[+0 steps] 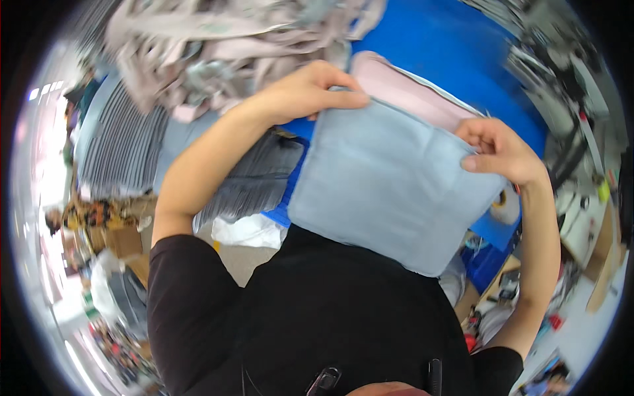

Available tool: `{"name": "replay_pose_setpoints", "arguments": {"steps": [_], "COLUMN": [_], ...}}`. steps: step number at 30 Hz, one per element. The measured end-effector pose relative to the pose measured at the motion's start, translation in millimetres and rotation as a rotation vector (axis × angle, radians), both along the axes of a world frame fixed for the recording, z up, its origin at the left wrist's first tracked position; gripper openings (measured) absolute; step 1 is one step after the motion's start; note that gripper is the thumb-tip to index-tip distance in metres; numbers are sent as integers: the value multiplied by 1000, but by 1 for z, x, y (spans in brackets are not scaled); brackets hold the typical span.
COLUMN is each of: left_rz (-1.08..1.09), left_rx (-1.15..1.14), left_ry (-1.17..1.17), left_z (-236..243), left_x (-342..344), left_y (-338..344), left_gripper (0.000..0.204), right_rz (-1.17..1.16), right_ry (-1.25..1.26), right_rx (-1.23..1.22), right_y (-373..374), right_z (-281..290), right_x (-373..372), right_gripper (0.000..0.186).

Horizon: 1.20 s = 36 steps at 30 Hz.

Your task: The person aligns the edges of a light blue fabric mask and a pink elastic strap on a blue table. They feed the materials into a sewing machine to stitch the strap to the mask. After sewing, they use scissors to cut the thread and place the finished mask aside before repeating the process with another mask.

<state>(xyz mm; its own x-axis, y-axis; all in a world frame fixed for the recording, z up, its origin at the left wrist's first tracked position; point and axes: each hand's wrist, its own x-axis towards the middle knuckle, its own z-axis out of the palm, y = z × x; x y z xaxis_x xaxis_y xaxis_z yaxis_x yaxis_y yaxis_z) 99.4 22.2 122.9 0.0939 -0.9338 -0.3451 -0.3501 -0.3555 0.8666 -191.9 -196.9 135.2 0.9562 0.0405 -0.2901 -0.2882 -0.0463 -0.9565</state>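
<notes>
A square light blue-grey fabric piece (389,185) with stitched edges hangs in front of my black shirt. My left hand (330,96) grips its top-left corner, thumb over the top edge. My right hand (498,148) pinches its top-right side, thumb on the front and fingers curled behind. Just behind the blue-grey piece lies a pink fabric piece (406,89) with a white and dark edge.
The blue worktable (442,33) carries a tangled heap of pale pink strips (185,39) at the back left. Tall stacks of grey folded pieces (115,145) stand on the left. A roll (505,208) sits by my right arm. Cluttered shelving and cardboard line both sides.
</notes>
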Motion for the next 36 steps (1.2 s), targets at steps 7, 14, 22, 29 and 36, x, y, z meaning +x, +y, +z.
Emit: {"name": "replay_pose_setpoints", "arguments": {"steps": [7,14,22,29,36], "left_rz": [4,-173,20,-51,-248], "left_rx": [174,-665,-362,-526,-802], "left_ry": [387,-1018,-568,-543,-637], "left_z": [-22,-72,-27,40,52], "left_x": [20,31,26,-4,-14], "left_y": [-60,-100,-92,-38,-22], "left_gripper": [26,22,24,12,12], "right_rz": [-170,-366,-514,-507,-502], "right_ry": [105,-361,-321,-422,-351], "right_rx": [-43,-1158,-995,-884,-811], "right_y": [-14,-28,-21,16,35], "right_z": [-39,-90,-74,-15,4], "right_x": [17,49,47,2,-19], "right_gripper": [34,24,22,18,26]}}
